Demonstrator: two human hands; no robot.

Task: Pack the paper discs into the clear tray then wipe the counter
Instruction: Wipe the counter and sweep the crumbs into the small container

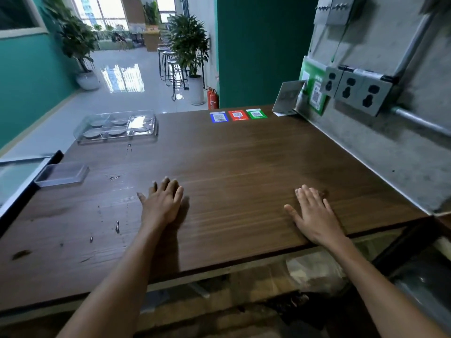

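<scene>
A clear compartment tray (80,139) stands at the far left of the wooden counter (244,162), with round grey paper discs (92,135) lying in its compartments. My left hand (162,201) lies flat on the counter near the middle, palm down, holding nothing. My right hand (312,213) rests flat near the front right edge, fingers spread, also holding nothing. Both hands are well short of the tray. Small water drops and streaks (117,226) sit on the wood to the left of my left hand.
A clear flat lid (62,175) lies at the counter's left edge. Blue, red and green QR cards (238,115) lie at the far edge. A grey wall with sockets (353,90) borders the right side, with a small card stand (288,96) beside it.
</scene>
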